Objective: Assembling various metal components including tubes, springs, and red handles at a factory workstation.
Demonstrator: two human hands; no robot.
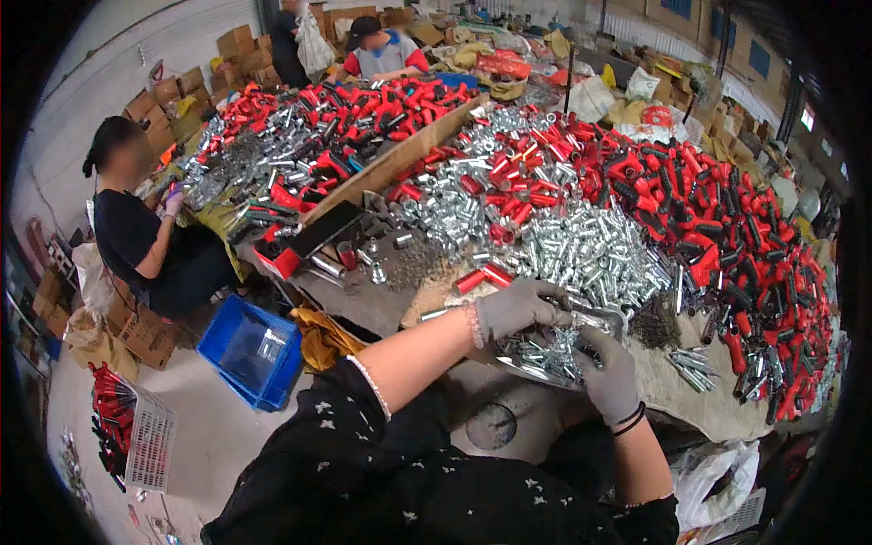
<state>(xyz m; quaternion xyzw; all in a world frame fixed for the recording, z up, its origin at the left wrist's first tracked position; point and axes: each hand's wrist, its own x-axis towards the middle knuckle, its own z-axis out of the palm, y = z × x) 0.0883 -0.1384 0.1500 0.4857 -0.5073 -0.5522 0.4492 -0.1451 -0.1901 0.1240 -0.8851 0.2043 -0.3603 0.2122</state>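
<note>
My left hand [522,311], in a grey glove, reaches over a metal tray [542,375] at the table's near edge. Its fingers are curled, and what they hold, if anything, is hidden. Small silver metal pins [548,352] lie heaped in the tray. At the tray's right side is my right hand [610,377], also gloved in grey, its fingers bent inward over the pins; I cannot make out what is in them. Beyond both hands spreads a large pile of silver metal sleeves [581,245]. Two red tubes [483,278] lie just past my left hand.
Red and black tool housings [699,209] are heaped at the right. A wooden board [391,159] divides the table. A co-worker [136,209] sits at the left, with others at the back. Blue crates [250,350] and a white basket [150,440] stand on the floor.
</note>
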